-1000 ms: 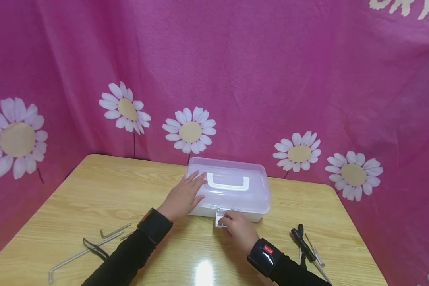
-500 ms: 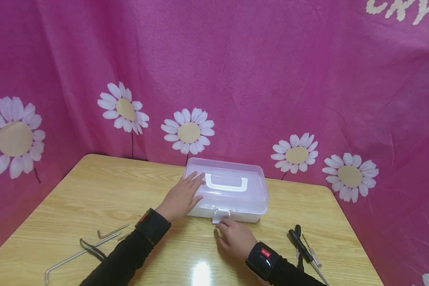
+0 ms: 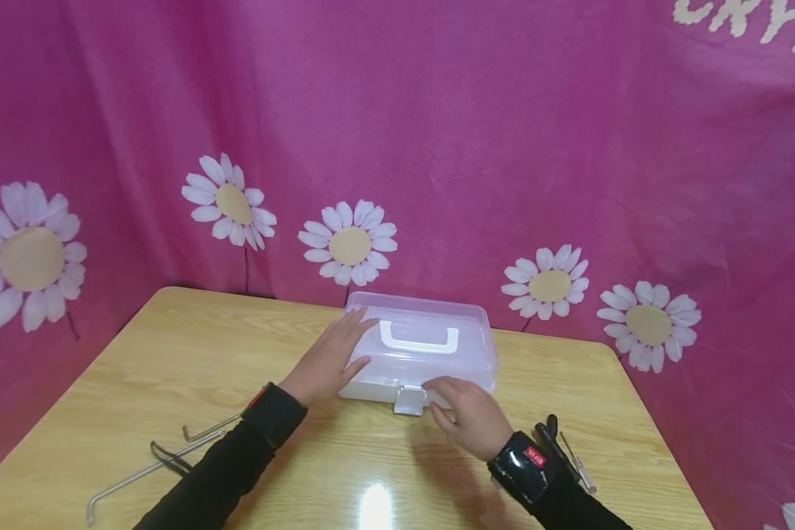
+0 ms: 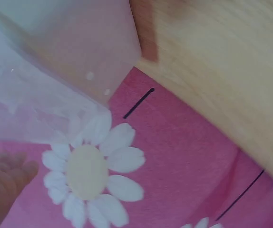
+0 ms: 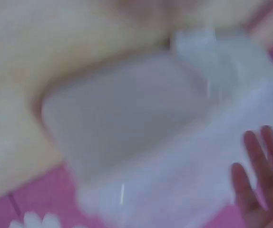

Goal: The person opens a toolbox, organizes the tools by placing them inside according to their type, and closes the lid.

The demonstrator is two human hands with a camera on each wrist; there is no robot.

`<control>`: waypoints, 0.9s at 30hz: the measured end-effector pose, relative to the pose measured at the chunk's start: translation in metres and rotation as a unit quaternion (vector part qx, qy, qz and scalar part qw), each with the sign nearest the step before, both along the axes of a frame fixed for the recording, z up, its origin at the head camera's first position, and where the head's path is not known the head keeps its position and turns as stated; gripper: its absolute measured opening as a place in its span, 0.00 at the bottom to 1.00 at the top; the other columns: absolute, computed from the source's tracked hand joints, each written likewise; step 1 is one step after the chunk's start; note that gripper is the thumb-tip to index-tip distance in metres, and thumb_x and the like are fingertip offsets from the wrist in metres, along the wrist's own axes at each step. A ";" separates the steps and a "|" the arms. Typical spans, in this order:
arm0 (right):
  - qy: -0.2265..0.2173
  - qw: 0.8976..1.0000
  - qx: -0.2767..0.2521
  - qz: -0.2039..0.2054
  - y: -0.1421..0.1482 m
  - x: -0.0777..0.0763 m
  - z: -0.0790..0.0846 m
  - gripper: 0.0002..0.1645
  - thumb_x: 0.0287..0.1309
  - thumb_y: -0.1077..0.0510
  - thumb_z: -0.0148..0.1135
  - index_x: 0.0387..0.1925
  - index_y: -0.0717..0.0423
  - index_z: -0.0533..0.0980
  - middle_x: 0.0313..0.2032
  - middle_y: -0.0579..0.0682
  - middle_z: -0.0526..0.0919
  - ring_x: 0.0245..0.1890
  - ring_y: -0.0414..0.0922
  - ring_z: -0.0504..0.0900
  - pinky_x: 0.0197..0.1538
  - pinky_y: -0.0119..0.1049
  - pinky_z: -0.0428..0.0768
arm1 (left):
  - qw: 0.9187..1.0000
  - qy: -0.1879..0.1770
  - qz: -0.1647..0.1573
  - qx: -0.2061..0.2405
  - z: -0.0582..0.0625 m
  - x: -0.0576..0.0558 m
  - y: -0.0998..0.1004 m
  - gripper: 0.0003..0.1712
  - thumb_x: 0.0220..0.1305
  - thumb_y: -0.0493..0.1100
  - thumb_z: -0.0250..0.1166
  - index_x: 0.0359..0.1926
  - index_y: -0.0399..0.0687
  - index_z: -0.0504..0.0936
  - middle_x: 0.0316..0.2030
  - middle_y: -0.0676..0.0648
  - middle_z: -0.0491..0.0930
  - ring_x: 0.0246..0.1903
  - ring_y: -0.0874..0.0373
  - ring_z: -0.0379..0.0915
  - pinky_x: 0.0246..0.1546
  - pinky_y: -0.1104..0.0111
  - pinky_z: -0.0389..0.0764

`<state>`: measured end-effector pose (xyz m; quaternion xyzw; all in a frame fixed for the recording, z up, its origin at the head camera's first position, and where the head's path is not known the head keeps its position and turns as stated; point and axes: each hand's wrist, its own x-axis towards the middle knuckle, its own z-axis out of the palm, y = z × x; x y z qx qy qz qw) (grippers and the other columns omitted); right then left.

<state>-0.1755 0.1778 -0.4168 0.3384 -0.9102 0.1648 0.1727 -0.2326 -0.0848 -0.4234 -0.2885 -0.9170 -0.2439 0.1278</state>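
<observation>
A plastic toolbox (image 3: 430, 372), with a see-through lid and a white carry handle (image 3: 419, 344), stands near the back edge of the table. Its front latch (image 3: 408, 400) is flipped outward, away from the wall of the box. My left hand (image 3: 327, 361) is at the left end of the lid with straight fingers; the left wrist view catches its fingers (image 4: 13, 173) at the edge. Just right of the latch, my right hand (image 3: 470, 418) is at the box front, fingers loosely bent. The right wrist view, blurred, shows that hand (image 5: 265, 183) with spread fingers and nothing held.
On the left of the wooden table (image 3: 238, 346) lie L-shaped metal rods (image 3: 135, 478) and a tool with black curved handles (image 3: 171, 459). Black-handled tools (image 3: 548, 434) and a slim screwdriver (image 3: 584, 475) lie at the right. A pink daisy-print cloth (image 3: 437, 147) hangs behind.
My right hand has left the latch, dipped below it, then moved up and right along the box front. The latch hangs free of the fingers. My left hand has shifted slightly left.
</observation>
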 end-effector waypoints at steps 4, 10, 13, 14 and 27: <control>0.036 0.995 -0.087 -0.013 0.031 -0.022 0.022 0.24 0.47 0.63 0.69 0.49 0.60 0.75 0.44 0.54 0.83 0.45 0.49 0.82 0.48 0.44 0.80 | 0.997 -0.053 0.030 0.051 -0.001 -0.005 -0.015 0.44 0.63 0.51 0.61 0.72 0.43 0.50 0.72 0.39 0.52 0.71 0.45 0.49 0.68 0.50 0.56; -0.116 0.974 -0.184 -0.059 0.076 -0.063 0.010 0.49 0.44 0.63 0.72 0.65 0.63 0.57 0.60 0.66 0.69 0.57 0.62 0.72 0.53 0.58 0.74 | 0.973 -0.203 0.031 0.107 -0.012 -0.021 -0.036 0.59 0.57 0.61 0.64 0.73 0.42 0.37 0.74 0.39 0.40 0.73 0.43 0.39 0.69 0.48 0.51; -0.210 0.957 -0.191 -0.055 0.090 -0.071 -0.010 0.57 0.45 0.61 0.73 0.69 0.64 0.47 0.64 0.71 0.60 0.61 0.68 0.66 0.56 0.63 0.70 | 0.962 -0.251 0.021 0.105 -0.021 -0.025 -0.043 0.64 0.52 0.65 0.66 0.73 0.42 0.36 0.74 0.40 0.40 0.73 0.43 0.40 0.69 0.47 0.51; -0.232 0.953 -0.189 -0.051 0.092 -0.072 -0.016 0.59 0.44 0.61 0.73 0.70 0.65 0.45 0.65 0.72 0.58 0.61 0.69 0.65 0.57 0.64 0.68 | 0.960 -0.261 0.018 0.101 -0.023 -0.025 -0.044 0.65 0.50 0.65 0.67 0.74 0.43 0.37 0.74 0.40 0.41 0.73 0.43 0.40 0.69 0.47 0.51; -0.248 0.956 -0.137 -0.071 0.099 -0.067 -0.038 0.57 0.40 0.53 0.76 0.69 0.62 0.55 0.63 0.66 0.67 0.62 0.65 0.67 0.58 0.62 0.69 | 0.963 -0.246 -0.029 0.102 -0.032 -0.021 -0.045 0.54 0.57 0.60 0.64 0.74 0.50 0.43 0.73 0.41 0.48 0.72 0.43 0.45 0.67 0.46 0.54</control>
